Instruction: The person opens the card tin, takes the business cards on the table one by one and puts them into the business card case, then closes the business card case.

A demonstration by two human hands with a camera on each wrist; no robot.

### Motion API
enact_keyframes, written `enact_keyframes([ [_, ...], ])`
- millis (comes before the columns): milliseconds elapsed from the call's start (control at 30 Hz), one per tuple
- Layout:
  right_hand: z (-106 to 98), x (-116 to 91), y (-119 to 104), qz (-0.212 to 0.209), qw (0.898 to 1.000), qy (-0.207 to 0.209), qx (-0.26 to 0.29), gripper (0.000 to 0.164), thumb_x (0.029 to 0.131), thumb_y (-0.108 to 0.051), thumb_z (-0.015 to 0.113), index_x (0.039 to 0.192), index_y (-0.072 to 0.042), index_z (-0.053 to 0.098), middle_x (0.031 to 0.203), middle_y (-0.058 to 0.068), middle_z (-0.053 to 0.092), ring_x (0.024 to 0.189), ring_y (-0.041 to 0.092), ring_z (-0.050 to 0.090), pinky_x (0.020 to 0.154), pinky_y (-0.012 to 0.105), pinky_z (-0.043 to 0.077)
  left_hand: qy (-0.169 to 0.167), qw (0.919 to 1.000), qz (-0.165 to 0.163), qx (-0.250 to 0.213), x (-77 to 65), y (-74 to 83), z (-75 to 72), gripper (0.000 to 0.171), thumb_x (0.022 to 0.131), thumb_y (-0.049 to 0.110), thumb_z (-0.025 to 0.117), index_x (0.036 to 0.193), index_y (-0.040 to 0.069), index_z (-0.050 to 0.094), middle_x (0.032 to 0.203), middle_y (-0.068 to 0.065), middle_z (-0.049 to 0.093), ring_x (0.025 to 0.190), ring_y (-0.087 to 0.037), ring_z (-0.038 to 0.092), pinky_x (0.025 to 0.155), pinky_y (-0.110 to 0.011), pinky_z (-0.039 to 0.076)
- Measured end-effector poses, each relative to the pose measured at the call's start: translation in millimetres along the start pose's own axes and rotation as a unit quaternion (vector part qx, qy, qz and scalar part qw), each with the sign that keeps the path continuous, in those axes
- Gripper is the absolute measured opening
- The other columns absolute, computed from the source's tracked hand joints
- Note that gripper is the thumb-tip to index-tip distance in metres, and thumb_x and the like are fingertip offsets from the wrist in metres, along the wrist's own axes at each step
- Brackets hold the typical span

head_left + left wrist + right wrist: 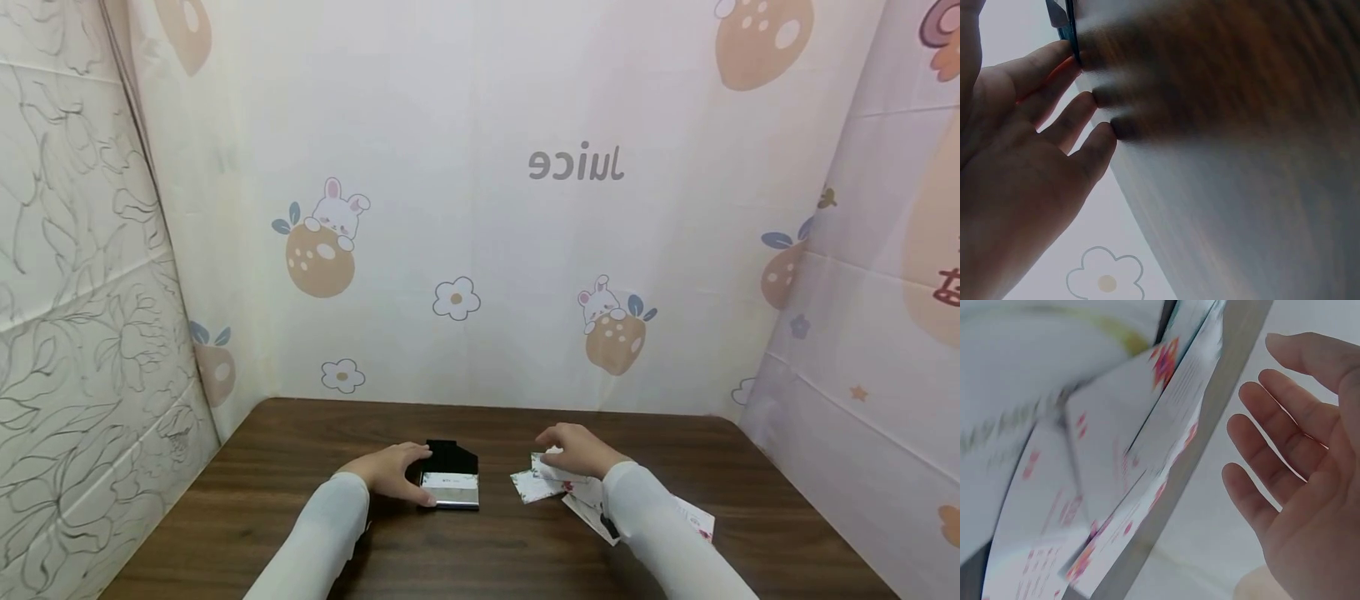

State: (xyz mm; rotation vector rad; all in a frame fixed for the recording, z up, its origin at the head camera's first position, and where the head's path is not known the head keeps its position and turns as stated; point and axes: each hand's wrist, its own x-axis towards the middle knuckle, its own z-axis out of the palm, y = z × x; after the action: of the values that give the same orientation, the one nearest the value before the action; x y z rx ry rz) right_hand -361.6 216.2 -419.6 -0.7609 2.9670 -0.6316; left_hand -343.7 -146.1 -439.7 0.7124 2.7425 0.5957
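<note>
A metal card case lies on the table with its black lid folded back and a white card showing inside. My left hand holds the case at its left side, the thumb by the front corner and the forefinger near the lid. In the left wrist view the fingertips of that hand rest at the wooden surface beside the case's dark edge. Over a loose spread of printed white cards hovers my right hand. Its fingers are relaxed and apart from the cards in the right wrist view.
The dark wooden table ends at the back against a printed curtain. More curtains enclose the left and right sides. One card lies right of my right sleeve, which partly covers the other cards.
</note>
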Motion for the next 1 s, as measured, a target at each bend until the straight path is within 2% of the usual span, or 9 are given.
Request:
enact_keyframes([
  [300,-5,-8,15,0.041,0.999,-0.018,-0.003,0.037,0.085,-0.019,0.08,0.115,-0.001,0.07,0.111,0.011,0.069,0.107,0.034,0.063,0.094,0.053,0.049,-0.001,1.0,-0.003,0.001,-3.1,4.1,2.6,0.087,0.078,0.054,0.081,0.147,0.011,0.05,0.153,-0.011,0.042,0.139,-0.032,0.04,0.108,-0.055,0.037],
  [567,-8,-14,15,0.099,0.992,-0.034,-0.063,0.053,0.08,-0.038,0.085,0.122,-0.009,0.071,0.124,0.014,0.061,0.118,0.038,0.053,0.099,0.059,0.043,0.002,1.0,0.0,-0.001,-3.9,4.6,4.8,0.087,0.078,0.055,0.081,0.147,0.011,0.05,0.152,-0.013,0.043,0.138,-0.033,0.042,0.107,-0.057,0.037],
  [1000,-2,-18,21,0.101,0.989,-0.04,-0.096,0.054,0.077,-0.041,0.086,0.121,-0.013,0.072,0.124,0.014,0.061,0.116,0.039,0.054,0.095,0.062,0.043,0.005,1.0,-0.002,-0.007,-7.5,8.2,7.5,0.088,0.077,0.054,0.081,0.146,0.01,0.05,0.151,-0.013,0.043,0.138,-0.033,0.041,0.107,-0.056,0.037],
])
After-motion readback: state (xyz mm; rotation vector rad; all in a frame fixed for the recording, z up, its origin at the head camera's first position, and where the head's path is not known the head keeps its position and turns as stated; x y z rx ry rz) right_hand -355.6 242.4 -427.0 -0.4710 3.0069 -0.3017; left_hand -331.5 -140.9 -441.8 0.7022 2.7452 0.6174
